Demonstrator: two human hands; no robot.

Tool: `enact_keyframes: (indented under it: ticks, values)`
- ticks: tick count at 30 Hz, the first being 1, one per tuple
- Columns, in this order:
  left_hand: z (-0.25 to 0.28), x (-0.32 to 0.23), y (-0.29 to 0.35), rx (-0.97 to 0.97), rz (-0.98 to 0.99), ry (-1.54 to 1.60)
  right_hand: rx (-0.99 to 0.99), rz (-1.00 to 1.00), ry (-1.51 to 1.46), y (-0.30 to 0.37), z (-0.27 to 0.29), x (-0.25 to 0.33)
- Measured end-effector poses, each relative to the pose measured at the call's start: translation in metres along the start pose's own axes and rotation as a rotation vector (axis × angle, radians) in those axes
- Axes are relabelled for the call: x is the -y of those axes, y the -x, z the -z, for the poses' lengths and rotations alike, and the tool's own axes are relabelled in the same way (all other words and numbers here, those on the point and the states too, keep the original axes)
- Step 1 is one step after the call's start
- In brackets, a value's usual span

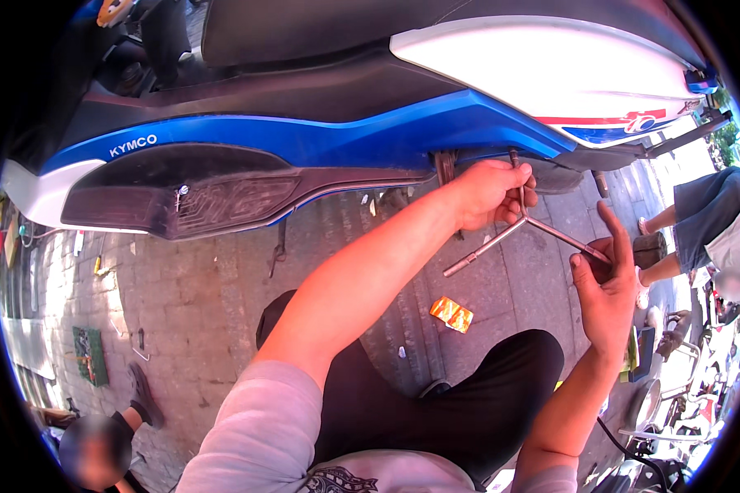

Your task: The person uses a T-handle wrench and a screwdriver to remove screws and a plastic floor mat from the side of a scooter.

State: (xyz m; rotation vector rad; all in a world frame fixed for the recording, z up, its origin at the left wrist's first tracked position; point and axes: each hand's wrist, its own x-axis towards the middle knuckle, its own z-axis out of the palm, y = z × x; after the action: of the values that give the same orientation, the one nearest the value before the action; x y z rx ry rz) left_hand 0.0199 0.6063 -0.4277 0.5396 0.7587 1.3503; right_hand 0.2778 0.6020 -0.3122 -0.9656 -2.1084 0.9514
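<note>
A metal Y-shaped socket wrench [486, 246] has its upper arm under the lower edge of a blue, white and black scooter [370, 123]. My left hand [492, 194] is closed around that upper arm, just above where the three arms meet. At the wrench's right arm is my right hand [607, 287], its thumb and curled fingers about the arm's end and its index finger stretched upward. The third arm points down to the left, free of both hands. What the socket end sits on is hidden beneath the bodywork.
An orange packet [451, 315] lies on the paving between my knees and the scooter. A green tool case [90, 357] is at the left. One person stands at the right [709, 222]; another is at the lower left [144, 396]. Motorbike parts crowd the right edge.
</note>
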Motion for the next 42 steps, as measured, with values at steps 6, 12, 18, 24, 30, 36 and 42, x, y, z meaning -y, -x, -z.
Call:
enact_keyframes:
  ticks: [6, 12, 18, 24, 30, 36, 42]
  values:
    - [0.006, 0.011, -0.020, 0.071, -0.051, 0.161, 0.364, 0.287, 0.201, 0.030, -0.084, 0.072]
    - [0.010, 0.034, -0.045, 0.150, -0.071, 0.265, 0.363, -0.452, -0.074, 0.041, -0.123, -0.090]
    - [0.003, 0.031, -0.040, 0.034, -0.026, 0.149, -0.333, 0.098, -0.204, 0.022, -0.058, -0.027]
    - [0.012, 0.029, -0.037, 0.122, -0.063, 0.217, 0.441, -0.381, -0.092, 0.040, -0.113, -0.042]
    - [0.014, 0.014, -0.017, 0.017, -0.078, 0.155, -0.147, 0.164, 0.004, 0.033, -0.093, -0.012]
    - [0.012, 0.009, -0.012, 0.058, -0.036, 0.173, 0.410, -0.313, 0.265, 0.050, -0.109, -0.068]
    - [0.009, 0.006, -0.010, 0.006, -0.073, 0.139, 0.239, 0.414, 0.163, 0.048, -0.098, 0.013]
